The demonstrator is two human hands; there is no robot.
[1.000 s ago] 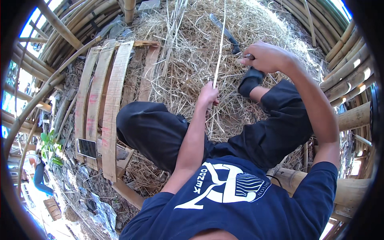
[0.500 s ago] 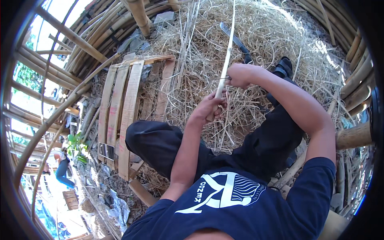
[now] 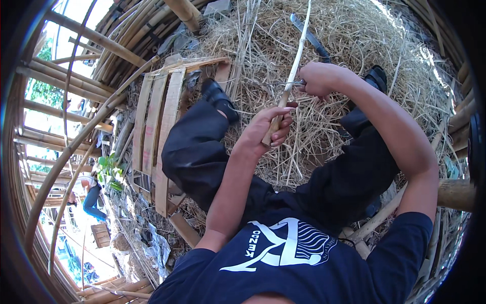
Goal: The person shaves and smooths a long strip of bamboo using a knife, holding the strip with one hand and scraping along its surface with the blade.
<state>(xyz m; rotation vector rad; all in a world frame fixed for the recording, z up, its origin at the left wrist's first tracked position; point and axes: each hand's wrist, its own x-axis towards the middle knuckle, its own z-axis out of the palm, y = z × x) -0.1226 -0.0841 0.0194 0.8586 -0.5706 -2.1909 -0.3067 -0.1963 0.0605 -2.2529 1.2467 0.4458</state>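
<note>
A long, thin bamboo strip [image 3: 298,48], pale above and brown at its near end, slants away from me over the straw. My left hand [image 3: 263,126] is closed around its brown lower part, and the butt pokes out below the fingers. Just beyond, my right hand [image 3: 323,81] is closed on a small knife [image 3: 287,83]; its thin blade crosses the strip, and its handle is hidden in my fist. A machete [image 3: 308,35] with a grey blade and dark handle lies on the straw beyond my right hand.
Dry straw [image 3: 354,45] covers the ground between my bent legs. A wooden slatted pallet [image 3: 169,116] lies left of my left knee. Bamboo poles [image 3: 96,38] frame the left side, and a thick bamboo pole [image 3: 455,195] lies at the right. A person [image 3: 91,195] is outside, far left.
My left foot in its dark sandal has come into view beside the pallet as that leg shifted. My right hand has moved a little farther from my left along the strip. The view has shifted slightly.
</note>
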